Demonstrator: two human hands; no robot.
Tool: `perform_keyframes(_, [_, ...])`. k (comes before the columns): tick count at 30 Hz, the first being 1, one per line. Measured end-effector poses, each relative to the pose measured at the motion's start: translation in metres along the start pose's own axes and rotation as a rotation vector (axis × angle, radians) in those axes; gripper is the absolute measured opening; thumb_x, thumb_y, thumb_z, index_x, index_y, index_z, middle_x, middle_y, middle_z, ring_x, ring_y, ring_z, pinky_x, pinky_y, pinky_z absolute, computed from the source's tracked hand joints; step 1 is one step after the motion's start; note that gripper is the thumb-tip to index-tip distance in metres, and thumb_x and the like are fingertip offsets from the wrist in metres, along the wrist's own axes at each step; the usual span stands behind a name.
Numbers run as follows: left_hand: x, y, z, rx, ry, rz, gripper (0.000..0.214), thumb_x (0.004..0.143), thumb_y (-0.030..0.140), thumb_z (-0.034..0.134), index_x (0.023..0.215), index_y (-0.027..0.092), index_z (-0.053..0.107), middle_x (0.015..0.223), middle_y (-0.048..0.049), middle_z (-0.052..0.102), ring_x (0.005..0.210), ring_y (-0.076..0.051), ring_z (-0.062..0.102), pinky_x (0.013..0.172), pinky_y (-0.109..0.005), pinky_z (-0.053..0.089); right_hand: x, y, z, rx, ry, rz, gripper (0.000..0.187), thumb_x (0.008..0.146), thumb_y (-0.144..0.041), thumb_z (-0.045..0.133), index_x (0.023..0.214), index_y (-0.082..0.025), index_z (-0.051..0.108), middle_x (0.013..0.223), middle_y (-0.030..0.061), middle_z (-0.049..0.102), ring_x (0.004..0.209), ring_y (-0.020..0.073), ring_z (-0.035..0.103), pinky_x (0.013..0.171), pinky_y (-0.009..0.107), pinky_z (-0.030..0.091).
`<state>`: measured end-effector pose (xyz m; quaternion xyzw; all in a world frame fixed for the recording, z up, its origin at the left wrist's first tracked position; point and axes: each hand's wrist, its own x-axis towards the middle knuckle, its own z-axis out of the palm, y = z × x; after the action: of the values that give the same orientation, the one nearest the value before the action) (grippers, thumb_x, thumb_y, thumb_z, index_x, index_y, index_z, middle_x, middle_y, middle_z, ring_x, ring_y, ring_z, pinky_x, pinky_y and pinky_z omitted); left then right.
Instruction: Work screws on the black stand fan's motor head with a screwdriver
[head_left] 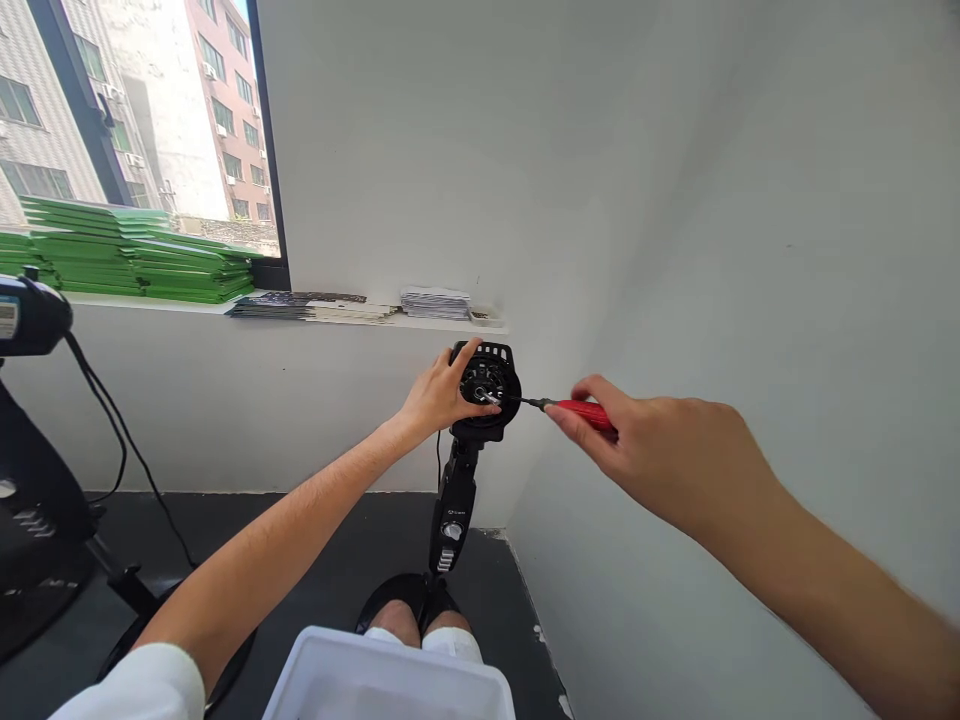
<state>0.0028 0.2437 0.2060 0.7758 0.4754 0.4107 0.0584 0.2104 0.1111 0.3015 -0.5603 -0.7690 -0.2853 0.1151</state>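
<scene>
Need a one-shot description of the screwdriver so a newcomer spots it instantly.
Start at the corner where the two white walls meet, below the window sill. There a black fan motor head on a stand is steadied by the left hand. The screwdriver is in the right hand, tip at the motor: the only red thing here.

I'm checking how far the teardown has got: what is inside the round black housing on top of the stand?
Inside the round black housing show dark motor parts and a shiny metal centre piece. The screwdriver tip points in from the right hand. The left hand covers the housing's left edge; deeper parts are hidden.
</scene>
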Motion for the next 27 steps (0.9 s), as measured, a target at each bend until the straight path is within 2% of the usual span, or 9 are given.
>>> perform_keyframes(2, [0.0007, 0.0001, 0.0005, 0.000, -0.003, 0.000, 0.106, 0.074, 0.061, 0.081, 0.159, 0.033, 0.023, 0.132, -0.0137, 0.053, 0.115, -0.037, 0.062, 0.086, -0.044, 0.056, 0.0007, 0.0006, 0.0011, 0.051, -0.015, -0.038, 0.061, 0.100, -0.065, 0.021, 0.110, -0.020, 0.060, 0.052, -0.0003, 0.057, 0.040, 0.0141, 0.037, 0.050, 0.027, 0.019])
perform_keyframes(3, [0.0009, 0.0001, 0.0008, 0.001, -0.006, -0.001, 0.106, 0.074, 0.061, 0.081, 0.159, 0.033, 0.024, 0.132, -0.0139, 0.053, 0.115, -0.037, 0.062, 0.086, -0.045, 0.056, 0.0011, 0.0009, 0.0013, 0.026, -0.003, -0.026, 0.061, 0.100, -0.064, 0.019, 0.109, -0.020, 0.061, 0.050, -0.0004, 0.056, 0.039, 0.0139, 0.035, 0.049, 0.028, 0.019])
perform_keyframes(6, [0.0006, 0.0000, 0.0008, 0.002, -0.006, 0.001, 0.106, 0.075, 0.061, 0.081, 0.159, 0.033, 0.023, 0.132, -0.0142, 0.053, 0.114, -0.036, 0.062, 0.086, -0.045, 0.056, 0.0022, 0.0021, -0.0002, -0.098, 0.041, 0.065, 0.069, 0.100, -0.067, 0.012, 0.078, -0.021, 0.059, 0.042, 0.0005, 0.045, 0.038, 0.0133, 0.027, 0.049, 0.029, 0.018])
perform_keyframes(7, [0.0002, 0.0001, 0.0005, -0.001, -0.004, 0.004, 0.106, 0.075, 0.061, 0.081, 0.159, 0.033, 0.023, 0.131, -0.0139, 0.053, 0.114, -0.036, 0.062, 0.086, -0.044, 0.056, 0.0024, 0.0024, -0.0008, -0.081, 0.029, 0.070, 0.070, 0.099, -0.070, 0.013, 0.075, -0.021, 0.057, 0.042, 0.0004, 0.044, 0.038, 0.0133, 0.028, 0.049, 0.029, 0.018])
perform_keyframes(11, [-0.0011, 0.0011, -0.0016, -0.017, -0.003, 0.000, 0.105, 0.074, 0.059, 0.082, 0.158, 0.032, 0.025, 0.128, -0.0126, 0.054, 0.113, -0.035, 0.063, 0.088, -0.046, 0.056, 0.0016, 0.0021, -0.0020, 0.079, -0.051, 0.014, 0.067, 0.097, -0.072, 0.017, 0.106, -0.021, 0.059, 0.044, -0.0031, 0.047, 0.038, 0.0148, 0.037, 0.050, 0.027, 0.021])
perform_keyframes(15, [-0.0020, 0.0028, -0.0039, -0.023, -0.002, -0.004, 0.106, 0.074, 0.058, 0.083, 0.158, 0.032, 0.024, 0.128, -0.0123, 0.054, 0.111, -0.034, 0.063, 0.088, -0.045, 0.056, 0.0009, 0.0014, -0.0040, -0.038, 0.004, 0.084, 0.072, 0.097, -0.073, 0.007, 0.082, -0.022, 0.057, 0.044, 0.0007, 0.047, 0.038, 0.0153, 0.035, 0.049, 0.029, 0.021])
perform_keyframes(19, [-0.0031, 0.0039, -0.0052, -0.030, -0.002, -0.012, 0.105, 0.074, 0.058, 0.083, 0.158, 0.033, 0.026, 0.128, -0.0121, 0.054, 0.110, -0.034, 0.064, 0.088, -0.044, 0.056, 0.0008, 0.0030, -0.0057, 0.120, -0.069, 0.042, 0.062, 0.096, -0.071, 0.020, 0.102, -0.022, 0.057, 0.047, -0.0020, 0.052, 0.040, 0.0160, 0.043, 0.050, 0.027, 0.025])
perform_keyframes(23, [-0.0031, 0.0031, -0.0050, -0.026, -0.008, -0.010, 0.105, 0.074, 0.058, 0.082, 0.158, 0.033, 0.024, 0.128, -0.0128, 0.054, 0.111, -0.034, 0.063, 0.086, -0.044, 0.056, 0.0001, 0.0040, -0.0044, -0.018, -0.015, 0.095, 0.067, 0.097, -0.070, 0.011, 0.088, -0.022, 0.057, 0.044, -0.0002, 0.047, 0.039, 0.0164, 0.038, 0.050, 0.029, 0.021])
perform_keyframes(27, [-0.0031, 0.0029, -0.0048, -0.029, -0.003, -0.002, 0.104, 0.075, 0.059, 0.081, 0.158, 0.033, 0.025, 0.129, -0.0130, 0.053, 0.110, -0.034, 0.063, 0.086, -0.044, 0.056, -0.0001, 0.0032, -0.0036, 0.089, -0.084, 0.063, 0.060, 0.097, -0.069, 0.022, 0.104, -0.022, 0.059, 0.047, -0.0019, 0.051, 0.040, 0.0157, 0.042, 0.052, 0.028, 0.024])
